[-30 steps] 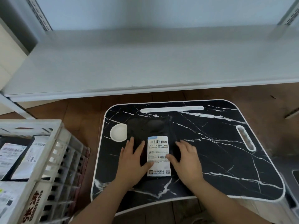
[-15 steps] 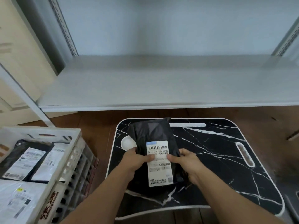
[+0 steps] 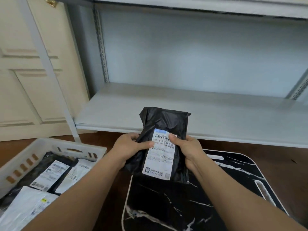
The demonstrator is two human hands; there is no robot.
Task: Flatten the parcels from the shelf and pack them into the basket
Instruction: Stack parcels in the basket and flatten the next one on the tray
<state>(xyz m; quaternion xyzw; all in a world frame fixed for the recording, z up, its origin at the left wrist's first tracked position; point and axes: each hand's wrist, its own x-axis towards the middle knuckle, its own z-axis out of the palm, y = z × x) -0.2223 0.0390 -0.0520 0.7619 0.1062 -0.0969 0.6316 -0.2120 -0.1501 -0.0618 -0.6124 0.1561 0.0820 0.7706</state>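
Now both hands gripping the black parcel (image 3: 162,129), left hand (image 3: 128,147), right hand (image 3: 188,150), thumbs on label (image 3: 160,157).

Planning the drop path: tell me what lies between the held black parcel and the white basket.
Head view: only the left hand and forearm, over bare brown floor, separate black parcel from basket.

white shipping label (image 3: 159,154) on black parcel (image 3: 164,124), barcode, "501- L16 0538 [038]"
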